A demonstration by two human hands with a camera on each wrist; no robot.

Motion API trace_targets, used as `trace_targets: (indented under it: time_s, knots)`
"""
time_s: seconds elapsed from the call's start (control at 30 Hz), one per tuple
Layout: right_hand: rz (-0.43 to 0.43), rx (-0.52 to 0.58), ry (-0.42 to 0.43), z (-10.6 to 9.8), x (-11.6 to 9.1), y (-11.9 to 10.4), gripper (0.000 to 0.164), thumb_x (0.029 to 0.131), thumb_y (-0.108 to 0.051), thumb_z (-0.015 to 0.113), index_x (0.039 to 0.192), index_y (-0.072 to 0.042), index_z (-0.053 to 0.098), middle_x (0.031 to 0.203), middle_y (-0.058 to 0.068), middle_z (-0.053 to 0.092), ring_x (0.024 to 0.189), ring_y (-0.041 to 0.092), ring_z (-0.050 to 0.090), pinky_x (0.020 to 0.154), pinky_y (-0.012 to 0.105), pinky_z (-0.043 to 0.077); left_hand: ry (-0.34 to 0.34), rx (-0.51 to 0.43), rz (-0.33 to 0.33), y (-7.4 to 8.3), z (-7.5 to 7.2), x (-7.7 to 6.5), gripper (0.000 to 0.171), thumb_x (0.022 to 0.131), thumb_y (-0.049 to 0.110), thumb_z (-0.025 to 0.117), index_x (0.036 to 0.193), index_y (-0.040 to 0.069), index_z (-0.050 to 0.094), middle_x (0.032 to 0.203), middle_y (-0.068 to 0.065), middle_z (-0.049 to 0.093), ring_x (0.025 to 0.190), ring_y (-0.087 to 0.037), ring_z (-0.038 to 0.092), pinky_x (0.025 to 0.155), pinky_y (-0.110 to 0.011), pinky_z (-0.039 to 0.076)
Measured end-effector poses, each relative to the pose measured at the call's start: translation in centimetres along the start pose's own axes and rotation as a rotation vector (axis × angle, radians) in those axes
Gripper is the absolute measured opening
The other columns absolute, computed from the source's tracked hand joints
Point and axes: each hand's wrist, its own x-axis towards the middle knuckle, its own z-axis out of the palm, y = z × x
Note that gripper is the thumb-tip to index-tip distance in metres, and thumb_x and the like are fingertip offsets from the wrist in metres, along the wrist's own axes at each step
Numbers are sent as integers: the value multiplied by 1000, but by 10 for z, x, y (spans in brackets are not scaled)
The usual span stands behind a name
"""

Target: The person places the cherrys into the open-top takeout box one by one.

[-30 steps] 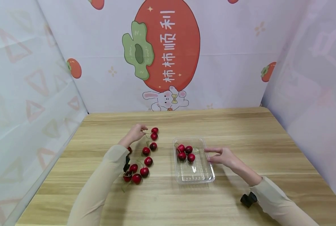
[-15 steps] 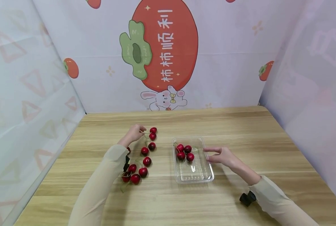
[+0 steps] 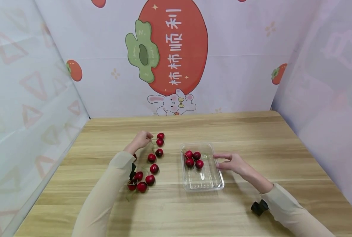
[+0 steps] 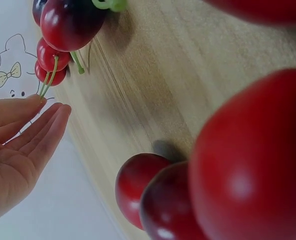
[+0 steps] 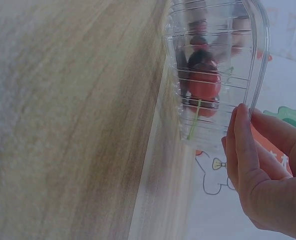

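From my station, nearest in the head view, a loose cluster of cherries (image 3: 142, 187) lies on the table (image 3: 170, 210) left of the lower middle, with more strung upward from it; I count ten outside the tray, one partly hidden behind the left sleeve (image 3: 97, 197). The clear tray (image 3: 201, 181) sits at the centre-right, with four cherries in its upper left corner — the portion I judge done. Its lower half is bare, so I'd put the work under halfway.

At the tray's right edge, the right hand (image 3: 236, 164) pinches the rim, fingers and thumb nearly together. Farther up, left of the middle, the left hand (image 3: 141, 139) has a narrow pinch on green stems (image 4: 52, 75) — they lead to the farthest pair of cherries (image 3: 160, 142), which sits outside the tray. Behind everything, a printed backdrop (image 3: 238, 65) fills the upper frame.
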Motion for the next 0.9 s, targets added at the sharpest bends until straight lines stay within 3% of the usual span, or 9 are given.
trace_targets:
  time_s: [0.07, 0.13, 0.33, 0.4, 0.53, 0.63, 0.7, 0.8, 0.9]
  knots:
    - [6, 1, 3, 0, 0, -1, 49, 80, -6, 63, 122, 10, 45, 104, 29, 57, 88, 31, 62, 78, 32, 50, -2, -12, 16, 28, -14, -16, 21, 83, 7, 57, 102, 1, 64, 97, -14, 63, 88, -26, 59, 70, -32, 49]
    - [4, -6, 0, 0, -1, -2, 49, 80, -6, 63, 122, 10, 45, 104, 28, 57, 87, 30, 62, 78, 32, 50, -25, -21, 13, 38, -20, -22, 22, 85, 10, 56, 104, 0, 63, 99, -15, 63, 88, -26, 58, 69, -33, 49]
    - [-13, -5, -9, 0, -1, -2, 49, 80, -7, 63, 122, 11, 45, 107, 30, 55, 88, 31, 62, 78, 32, 50, 12, -36, 57, 3, -3, -3, 17, 82, 16, 61, 94, 6, 67, 86, -6, 64, 74, -15, 58, 58, -25, 48]
    - [-15, -5, -11, -1, -1, -2, 49, 80, -7, 63, 122, 11, 45, 108, 30, 55, 89, 31, 62, 77, 32, 50, -8, -57, 44, 4, -4, -4, 19, 82, 16, 61, 96, 4, 66, 85, -7, 65, 73, -15, 59, 58, -26, 48]
    - [-10, -9, -7, -1, 0, 1, 49, 80, -7, 63, 122, 11, 45, 111, 30, 53, 89, 31, 61, 78, 32, 49, -70, -72, -65, 28, -11, -12, 23, 84, 9, 58, 103, -1, 63, 91, -14, 64, 74, -20, 61, 62, -32, 49]
    - [-4, -8, -3, -1, 1, 2, 48, 80, -6, 63, 122, 10, 45, 112, 30, 52, 90, 30, 61, 78, 31, 49, -48, -74, -69, 33, -11, -14, 21, 83, 5, 57, 101, -3, 64, 88, -14, 65, 69, -17, 61, 59, -29, 49]
    - [-3, -2, -3, -1, 1, 2, 48, 80, -5, 62, 122, 10, 45, 113, 30, 52, 90, 31, 61, 77, 31, 49, -19, -94, -10, 28, -9, -15, 18, 82, 5, 57, 97, -2, 65, 82, -12, 65, 63, -12, 60, 54, -24, 47]
    - [-11, 8, -9, -1, 0, 0, 48, 80, -5, 62, 122, 12, 44, 115, 31, 50, 90, 31, 61, 76, 31, 50, -25, -129, -33, 52, -20, -28, 18, 82, 1, 55, 95, -5, 65, 81, -13, 65, 61, -13, 60, 54, -24, 49]
    - [-9, 13, -9, 0, 1, 0, 48, 81, -4, 61, 122, 12, 43, 115, 31, 49, 90, 32, 61, 76, 31, 50, -71, -156, -138, 102, -42, -53, 20, 85, -4, 50, 101, -11, 60, 89, -22, 64, 71, -24, 63, 63, -30, 52]
